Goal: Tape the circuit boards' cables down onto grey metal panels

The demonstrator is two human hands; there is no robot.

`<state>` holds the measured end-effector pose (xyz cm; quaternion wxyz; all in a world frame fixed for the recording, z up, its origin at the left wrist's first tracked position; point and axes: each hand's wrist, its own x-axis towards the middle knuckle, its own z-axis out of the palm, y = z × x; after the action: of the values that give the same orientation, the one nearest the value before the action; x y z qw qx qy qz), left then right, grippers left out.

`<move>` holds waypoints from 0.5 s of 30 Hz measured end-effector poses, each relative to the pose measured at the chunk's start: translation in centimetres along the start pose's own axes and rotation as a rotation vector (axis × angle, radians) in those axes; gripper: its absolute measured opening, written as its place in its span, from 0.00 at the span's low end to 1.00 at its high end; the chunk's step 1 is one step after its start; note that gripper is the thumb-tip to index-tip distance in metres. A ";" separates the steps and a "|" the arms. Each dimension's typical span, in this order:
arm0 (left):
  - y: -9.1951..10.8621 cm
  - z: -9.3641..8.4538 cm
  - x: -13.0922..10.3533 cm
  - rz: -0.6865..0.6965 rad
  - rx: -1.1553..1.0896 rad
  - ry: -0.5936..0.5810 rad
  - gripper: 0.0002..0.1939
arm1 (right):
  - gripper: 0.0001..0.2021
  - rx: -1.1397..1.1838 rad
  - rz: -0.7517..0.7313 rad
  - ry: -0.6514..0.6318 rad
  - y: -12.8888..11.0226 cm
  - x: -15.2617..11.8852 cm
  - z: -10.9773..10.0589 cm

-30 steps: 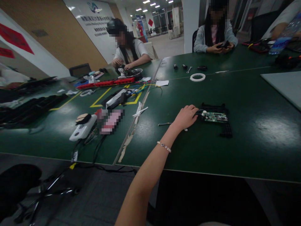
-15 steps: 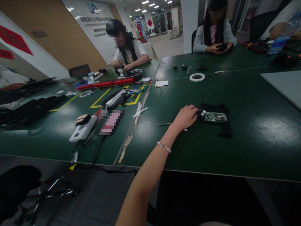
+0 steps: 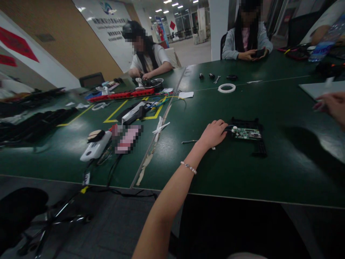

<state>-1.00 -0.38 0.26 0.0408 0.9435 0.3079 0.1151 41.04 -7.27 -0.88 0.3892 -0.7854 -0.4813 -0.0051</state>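
My left hand (image 3: pixel 215 134) rests on the table with its fingers bent closed over dark wires that run to a green circuit board (image 3: pixel 247 133). The wires meet the board at white connectors on its left end. Beneath the board lies a black plastic frame (image 3: pixel 259 146). Under my left wrist a thin dark rod or cable end (image 3: pixel 189 142) sticks out to the left. At the right edge my right hand (image 3: pixel 334 107) is raised above the table, its fingers closed and blurred. A small whitish piece (image 3: pixel 329 83) shows at its fingertips; its kind is unclear.
A grey panel (image 3: pixel 318 88) lies at the right. Farther back are a white ring (image 3: pixel 226 88), a small wrench (image 3: pixel 217 79) and black parts. Left stand a white power strip (image 3: pixel 96 145) and a blurred-out pink thing (image 3: pixel 128 139). Two people sit across the table (image 3: pixel 215 176).
My right hand has come into view from the right edge, with its shadow on the table. My left hand stays on the wires. A person opposite has turned a dark object.
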 end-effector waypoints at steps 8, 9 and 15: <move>0.1 0.0 -0.1 0.010 0.010 0.022 0.15 | 0.12 0.368 -0.433 -0.433 -14.7 -8.1 3.8; 0.1 0.0 -0.1 0.007 0.016 0.021 0.15 | 0.12 0.371 -0.471 -0.454 -15.6 -8.8 4.0; 0.2 0.1 -0.1 0.004 0.027 0.031 0.16 | 0.12 0.029 -0.859 -0.269 -19.4 -10.7 4.8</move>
<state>-0.93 -0.56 0.13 0.0230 0.9426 0.3084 0.1258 18.77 -7.84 3.46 0.2967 -0.5027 -0.8099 -0.0573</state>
